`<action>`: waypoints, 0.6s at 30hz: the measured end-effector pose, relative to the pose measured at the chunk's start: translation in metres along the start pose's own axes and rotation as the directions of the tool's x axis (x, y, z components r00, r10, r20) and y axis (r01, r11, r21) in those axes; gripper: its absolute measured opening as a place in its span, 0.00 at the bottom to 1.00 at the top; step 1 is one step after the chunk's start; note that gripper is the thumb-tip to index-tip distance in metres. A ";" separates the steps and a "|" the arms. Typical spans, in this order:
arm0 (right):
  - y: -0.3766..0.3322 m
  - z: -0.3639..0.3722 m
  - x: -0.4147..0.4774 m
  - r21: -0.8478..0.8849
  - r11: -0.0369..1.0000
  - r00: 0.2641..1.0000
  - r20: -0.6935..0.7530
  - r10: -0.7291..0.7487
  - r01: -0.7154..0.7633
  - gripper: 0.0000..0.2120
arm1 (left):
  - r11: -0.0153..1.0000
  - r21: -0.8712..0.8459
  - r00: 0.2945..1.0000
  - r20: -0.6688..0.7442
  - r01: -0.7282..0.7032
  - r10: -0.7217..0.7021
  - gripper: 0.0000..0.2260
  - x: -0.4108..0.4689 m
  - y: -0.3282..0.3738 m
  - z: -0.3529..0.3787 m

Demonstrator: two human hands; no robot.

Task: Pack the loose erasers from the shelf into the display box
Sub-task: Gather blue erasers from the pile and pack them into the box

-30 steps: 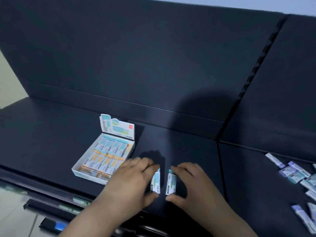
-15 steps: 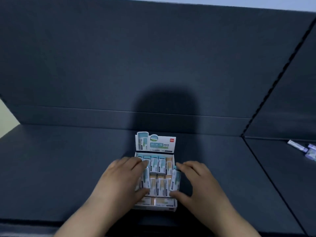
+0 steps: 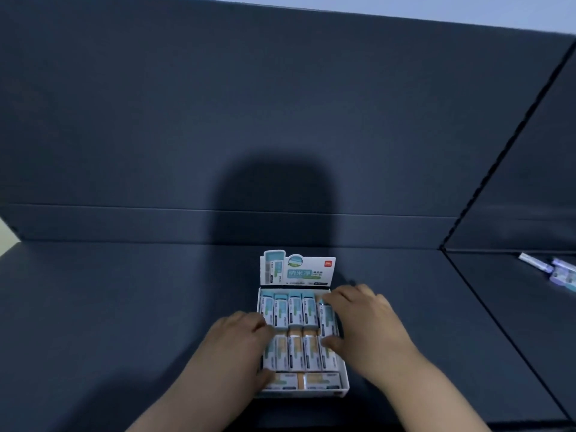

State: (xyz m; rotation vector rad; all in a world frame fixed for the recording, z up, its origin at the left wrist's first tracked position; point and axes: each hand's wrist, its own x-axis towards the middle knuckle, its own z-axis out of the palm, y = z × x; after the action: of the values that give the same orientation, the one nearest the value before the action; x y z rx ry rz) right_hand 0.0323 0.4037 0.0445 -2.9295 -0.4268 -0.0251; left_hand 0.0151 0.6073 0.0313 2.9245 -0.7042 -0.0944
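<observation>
Fingers (image 3: 335,299) of the right hand (image 3: 367,325) are pinching one eraser (image 3: 327,316) between fingertips at its far end and thumb at its near end, and are lowering it into the last slot of the back row, at the right wall of the box (image 3: 344,381). The eraser is sitting slightly tilted and a little proud of its row. The left hand (image 3: 237,347) is resting on the left side of the box, fingers curled over the left end of the middle row; whether they are clamped on an eraser cannot be told. To seat the piece well, the right hand should be squaring it to its neighbours, then pressing down evenly, while the left hand is bracing the box against sliding on the shelf (image 3: 124,307). Forcing a tilted piece is likely to lift adjacent ones. More loose erasers (image 3: 558,272) are lying on the adjoining shelf, well apart to the right.
</observation>
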 end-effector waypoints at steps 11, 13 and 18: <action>-0.006 0.007 0.019 -0.197 0.979 0.997 0.051 0.052 -0.041 0.18 | 0.998 0.061 0.999 0.039 0.026 -0.029 0.18 0.008 0.006 0.009; -0.007 0.008 0.020 -0.210 0.977 0.997 0.049 0.053 -0.041 0.17 | 0.998 0.055 0.998 0.061 0.024 -0.027 0.19 0.009 0.006 0.010; -0.007 0.013 0.020 -0.193 0.980 0.998 0.028 0.064 -0.057 0.16 | 0.997 0.066 0.990 0.136 0.031 -0.040 0.19 0.010 0.008 0.003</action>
State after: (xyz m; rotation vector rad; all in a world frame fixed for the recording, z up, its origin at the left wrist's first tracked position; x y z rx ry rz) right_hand 0.0493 0.4184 0.0337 -3.1359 -0.3588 -0.0089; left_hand 0.0199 0.5955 0.0291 3.0145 -0.6865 -0.2842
